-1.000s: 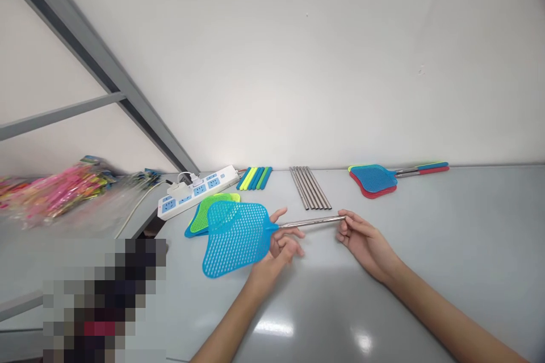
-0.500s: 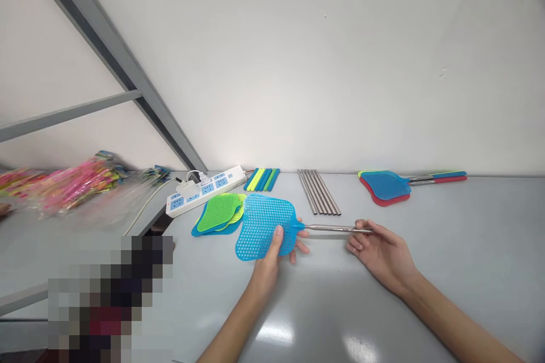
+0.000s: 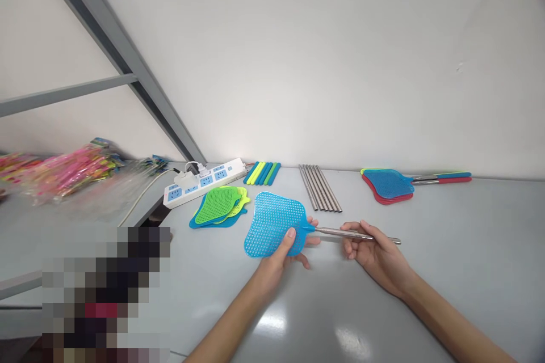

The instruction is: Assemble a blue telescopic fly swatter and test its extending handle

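Note:
My left hand (image 3: 283, 255) grips a blue perforated fly swatter head (image 3: 276, 221), thumb on top and fingers underneath. A metal rod (image 3: 340, 232) is joined to the narrow neck of that head and points right. Around the rod my right hand (image 3: 378, 255) is closed, with the rod's end sticking out past the fingers. Left of the held head lies a pile of loose green, yellow and blue swatter heads (image 3: 217, 205). Behind it are several coloured grip sleeves (image 3: 263, 173) in a row, and to their right several metal rods (image 3: 319, 188) lie side by side.
A white power strip (image 3: 208, 181) with plugs and a cable lies at the back left. Complete swatters (image 3: 389, 184) with handles are stacked at the back right. Plastic-bagged colourful goods (image 3: 76, 167) cover the far left. A grey metal frame (image 3: 128, 62) rises there, near a pixelated patch.
More of the rod's end now shows beyond my right hand. The swatter head in my left hand has shifted slightly right, and the camera view has tilted a little.

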Available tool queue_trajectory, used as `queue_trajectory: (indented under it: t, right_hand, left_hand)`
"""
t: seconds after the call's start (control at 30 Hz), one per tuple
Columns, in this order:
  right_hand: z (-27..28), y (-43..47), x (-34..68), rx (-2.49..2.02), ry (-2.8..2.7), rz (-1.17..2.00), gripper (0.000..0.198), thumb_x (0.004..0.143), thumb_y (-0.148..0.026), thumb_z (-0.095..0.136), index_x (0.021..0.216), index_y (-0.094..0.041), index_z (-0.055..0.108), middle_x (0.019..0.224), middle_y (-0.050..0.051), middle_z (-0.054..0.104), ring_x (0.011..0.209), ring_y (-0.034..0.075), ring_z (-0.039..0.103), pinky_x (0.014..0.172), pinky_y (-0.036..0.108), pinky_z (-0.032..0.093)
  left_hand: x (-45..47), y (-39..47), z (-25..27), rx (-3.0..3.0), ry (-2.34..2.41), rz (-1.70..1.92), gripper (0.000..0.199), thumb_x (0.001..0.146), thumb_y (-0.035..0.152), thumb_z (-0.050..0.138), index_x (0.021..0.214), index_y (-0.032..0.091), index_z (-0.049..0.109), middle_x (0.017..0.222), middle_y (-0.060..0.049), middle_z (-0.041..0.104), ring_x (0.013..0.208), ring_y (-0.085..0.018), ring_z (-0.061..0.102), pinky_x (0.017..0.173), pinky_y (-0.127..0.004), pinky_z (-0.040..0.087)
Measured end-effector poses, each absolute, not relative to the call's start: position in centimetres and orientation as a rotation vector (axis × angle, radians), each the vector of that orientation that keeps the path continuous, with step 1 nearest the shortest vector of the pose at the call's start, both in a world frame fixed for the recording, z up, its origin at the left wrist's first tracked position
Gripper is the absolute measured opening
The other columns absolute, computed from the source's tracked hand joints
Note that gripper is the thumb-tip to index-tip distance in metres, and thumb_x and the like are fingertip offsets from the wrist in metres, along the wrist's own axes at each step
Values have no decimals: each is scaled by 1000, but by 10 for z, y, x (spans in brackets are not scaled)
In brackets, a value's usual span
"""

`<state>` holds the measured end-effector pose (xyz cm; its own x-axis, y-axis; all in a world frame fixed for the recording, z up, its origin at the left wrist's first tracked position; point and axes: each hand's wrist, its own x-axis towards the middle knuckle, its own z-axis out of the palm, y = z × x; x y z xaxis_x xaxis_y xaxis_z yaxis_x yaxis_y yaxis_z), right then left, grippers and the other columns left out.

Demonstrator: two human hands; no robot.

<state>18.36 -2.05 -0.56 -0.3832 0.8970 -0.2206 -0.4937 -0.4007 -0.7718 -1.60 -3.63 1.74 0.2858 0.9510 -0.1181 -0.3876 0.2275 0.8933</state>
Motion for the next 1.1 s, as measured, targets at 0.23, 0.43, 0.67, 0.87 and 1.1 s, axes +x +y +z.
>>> queue_trajectory:
  t: [0.23,0.43,0.67,0.87,1.1]
  right_hand:
    - [-7,-20,183,-818,-772,1908,36,83,-38,32,88,-16,60,61,4,53,62,15,46,62,28,35]
    - [-10,-21,182,-791,-873,1885,39,84,-38,26,90,-16,58,66,7,58,66,18,50,66,32,35]
    - [-13,-21,181,-776,-888,1894,41,84,-38,23,91,-16,58,68,9,59,68,20,51,66,34,35]
    - [-14,-20,182,-786,-860,1897,41,84,-38,25,89,-16,59,67,8,59,67,19,51,65,33,36]
    - [-15,-19,183,-795,-815,1898,42,84,-39,26,86,-15,61,66,8,59,65,19,50,65,33,36]
  left_hand:
    - [-14,-36,18,762,724,1016,33,82,33,38,111,23,48,125,-9,40,94,-25,53,59,-27,43]
    - [-17,-37,14,655,694,929,34,82,38,36,112,26,48,128,-6,37,92,-22,55,60,-26,41]
    - [-19,-41,11,642,668,922,37,83,37,34,117,26,43,129,-6,35,90,-24,56,60,-27,38]
    - [-18,-41,12,687,660,912,38,84,38,29,120,27,40,130,-6,33,93,-25,54,62,-28,36]
    - [-17,-44,8,661,676,849,40,84,40,29,120,26,38,131,-7,32,100,-28,50,63,-29,37]
